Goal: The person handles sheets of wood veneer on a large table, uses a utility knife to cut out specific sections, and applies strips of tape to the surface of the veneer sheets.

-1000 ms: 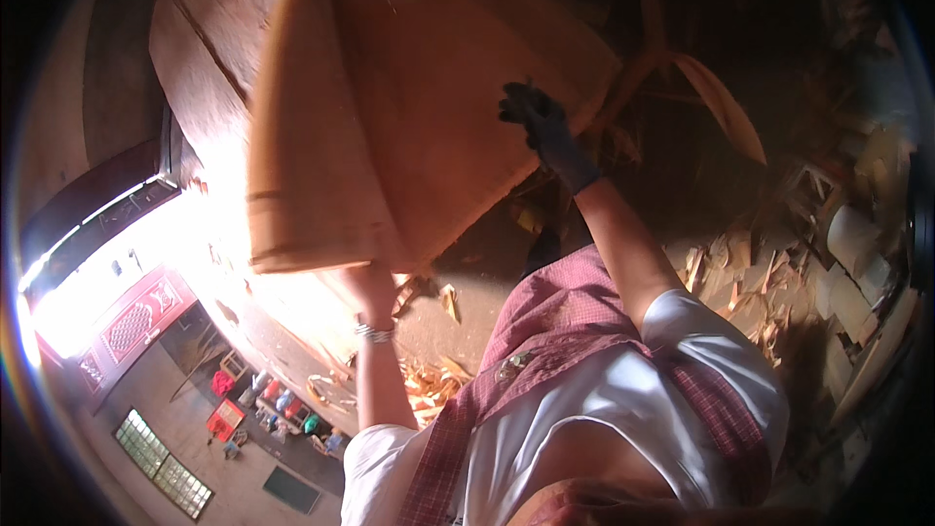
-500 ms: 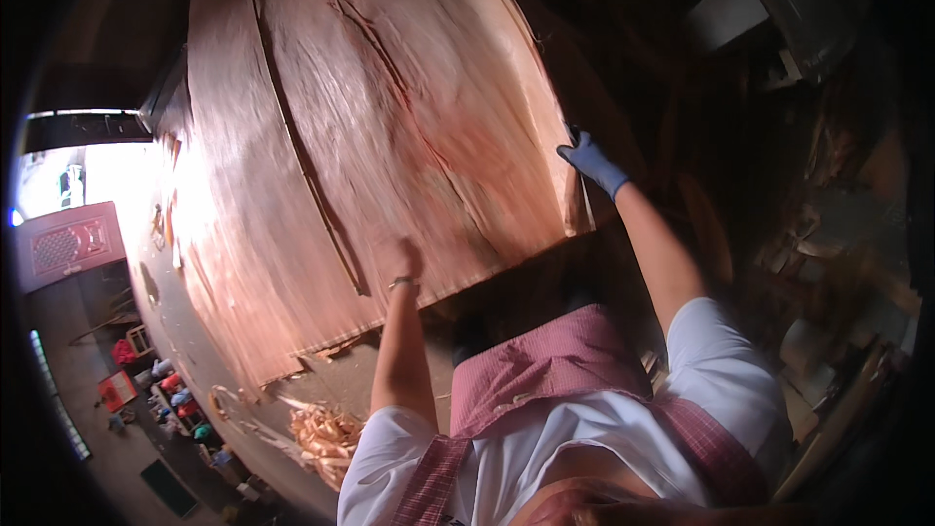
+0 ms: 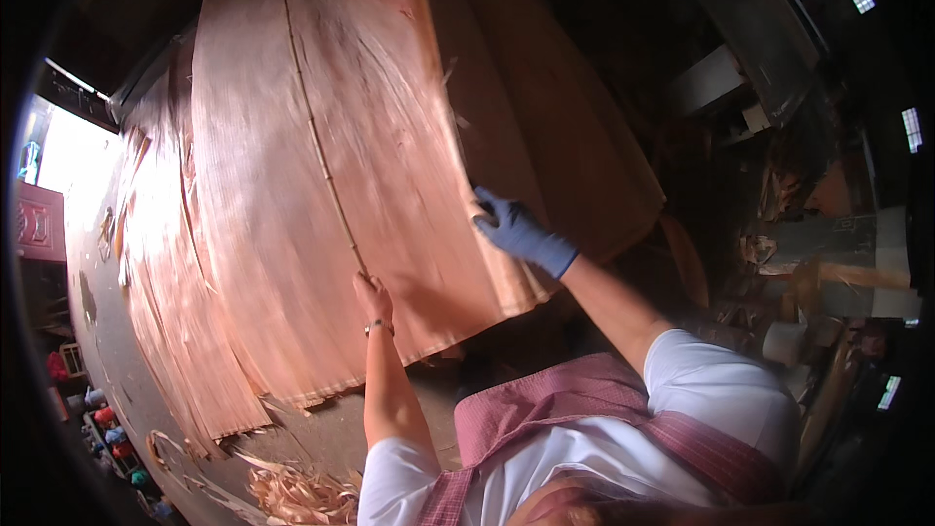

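Observation:
A large sheet of thin pinkish-brown wood veneer stretches away in front of me, lying over more sheets. Along it runs a long, thin jointed stick that looks like bamboo. My bare left hand is closed around the near end of this stick. In its blue glove, my right hand grips the right edge of the veneer sheet, which is lifted and folded inward there. A darker veneer sheet shows underneath, to the right of the raised edge.
Curled veneer scraps lie on the floor at the near left. Wood pieces and other clutter crowd the dim right side. Colourful items stand at the far left, below a reddish panel by the bright opening.
My right hand has moved left, carrying the sheet's edge inward and uncovering the sheet beneath. My left hand has closed on the stick's near end. The whole view has shifted.

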Tool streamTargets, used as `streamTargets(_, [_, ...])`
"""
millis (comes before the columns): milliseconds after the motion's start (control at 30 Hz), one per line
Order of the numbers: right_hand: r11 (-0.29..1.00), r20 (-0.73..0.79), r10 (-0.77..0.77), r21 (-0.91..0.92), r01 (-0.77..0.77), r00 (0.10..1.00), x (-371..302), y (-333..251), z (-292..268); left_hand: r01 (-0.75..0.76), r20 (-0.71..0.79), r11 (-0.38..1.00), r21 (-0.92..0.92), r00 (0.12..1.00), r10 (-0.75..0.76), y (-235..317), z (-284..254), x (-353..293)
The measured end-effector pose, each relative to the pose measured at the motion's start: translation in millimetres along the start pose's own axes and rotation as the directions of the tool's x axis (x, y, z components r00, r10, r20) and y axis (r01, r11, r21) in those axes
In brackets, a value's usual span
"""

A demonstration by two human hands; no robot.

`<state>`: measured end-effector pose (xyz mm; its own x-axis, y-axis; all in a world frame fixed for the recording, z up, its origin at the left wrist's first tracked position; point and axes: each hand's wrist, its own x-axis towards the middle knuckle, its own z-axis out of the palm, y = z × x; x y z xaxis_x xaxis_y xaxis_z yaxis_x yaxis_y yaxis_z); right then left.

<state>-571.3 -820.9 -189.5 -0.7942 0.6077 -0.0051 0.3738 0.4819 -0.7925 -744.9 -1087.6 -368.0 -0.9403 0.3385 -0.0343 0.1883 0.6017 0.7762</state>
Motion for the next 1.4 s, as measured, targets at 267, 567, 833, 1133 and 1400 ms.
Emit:
streamTargets(267, [0.996, 0.248, -0.043, -0.065, 0.061, 0.968, -36.5, -78.2, 131.2, 0.403, 0.181, 0.687, -0.605, 0.910, -0.374, -29.8, -137.5, -32.3])
streamTargets(567, [0.976, 0.721, 0.068, 0.095, -0.196, 0.689, -53.1, -46.7, 185.7, 0.415, 0.084, 0.671, -0.614, 0.880, -0.467, 31.6, -175.4, -58.1])
streamTargets(833, [0.776, 0.113, -0.047, 0.629, -0.035, 0.992, -42.0, -23.4, 123.9, 0.450, 0.213, 0.604, -0.658, 0.880, -0.423, 147.6, -27.0, -157.2])
streamTargets(1133, [0.800, -0.064, 0.188, -0.569, -0.191, 0.980, -37.4, 171.0, -74.7, 0.332, 0.570, 0.808, -0.487, 0.822, 0.006, 218.2, 86.4, -214.9])
streamTargets(1400, [0.876, 0.127, 0.190, -0.469, -0.110, 0.973, -29.5, 194.6, -60.0, 0.708, 0.593, 0.641, -0.296, 0.662, -0.458, 127.2, 30.9, -238.5])
